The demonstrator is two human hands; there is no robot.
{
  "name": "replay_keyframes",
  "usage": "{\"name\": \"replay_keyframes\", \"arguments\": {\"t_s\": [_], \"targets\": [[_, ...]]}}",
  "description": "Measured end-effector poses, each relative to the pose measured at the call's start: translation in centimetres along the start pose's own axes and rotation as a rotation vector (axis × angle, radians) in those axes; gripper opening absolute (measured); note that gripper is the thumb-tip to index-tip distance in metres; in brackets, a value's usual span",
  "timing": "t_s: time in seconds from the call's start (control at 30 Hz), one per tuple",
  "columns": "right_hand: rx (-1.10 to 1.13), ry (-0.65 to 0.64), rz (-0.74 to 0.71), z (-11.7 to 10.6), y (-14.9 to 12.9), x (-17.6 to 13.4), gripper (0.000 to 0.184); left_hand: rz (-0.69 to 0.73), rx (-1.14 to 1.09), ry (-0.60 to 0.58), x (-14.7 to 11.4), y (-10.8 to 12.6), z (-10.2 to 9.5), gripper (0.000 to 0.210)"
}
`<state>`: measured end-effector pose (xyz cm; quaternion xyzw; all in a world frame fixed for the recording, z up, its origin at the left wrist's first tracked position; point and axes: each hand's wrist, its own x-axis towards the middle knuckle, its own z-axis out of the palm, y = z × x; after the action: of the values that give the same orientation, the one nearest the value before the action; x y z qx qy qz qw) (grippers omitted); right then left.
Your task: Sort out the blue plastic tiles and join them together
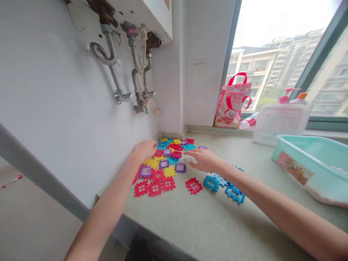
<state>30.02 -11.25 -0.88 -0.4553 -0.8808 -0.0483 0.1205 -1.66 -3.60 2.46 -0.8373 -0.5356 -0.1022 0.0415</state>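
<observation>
speckled counter, hands over scattered tiles, teal tub aside

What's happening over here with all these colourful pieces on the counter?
A person is reaching with both hands into a pile of plastic interlocking tiles spread on the counter by the wall. The left hand rests curled on the pile's near-wall edge; the right hand hovers flat and open over its other side. Some red tiles and blue tiles lie apart. A turquoise tub sits to the right.
</observation>
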Motion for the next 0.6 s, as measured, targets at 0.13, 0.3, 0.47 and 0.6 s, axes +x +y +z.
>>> {"name": "replay_keyframes", "arguments": {"t_s": [0.13, 0.3, 0.47, 0.6], "targets": [[0.048, -0.03, 0.021, 1.2, -0.7, 4.0, 0.064, 0.192, -0.103, 0.004, -0.2, 1.9, 1.1, 0.038], [0.178, 0.026, 0.079, 2.5, -0.3, 6.7, 0.079, 0.364, -0.117, 0.052, 0.3, 4.0, 3.7, 0.041], [0.486, 0.16, 0.152, 2.7, 0.2, 7.0, 0.058, 0.349, -0.128, 0.085, 1.1, 3.9, 4.4, 0.044], [0.505, 0.131, 0.19, 0.1, 1.6, 6.9, 0.044, 0.288, -0.247, 0.145, 1.2, 3.1, 3.8, 0.051]]}}
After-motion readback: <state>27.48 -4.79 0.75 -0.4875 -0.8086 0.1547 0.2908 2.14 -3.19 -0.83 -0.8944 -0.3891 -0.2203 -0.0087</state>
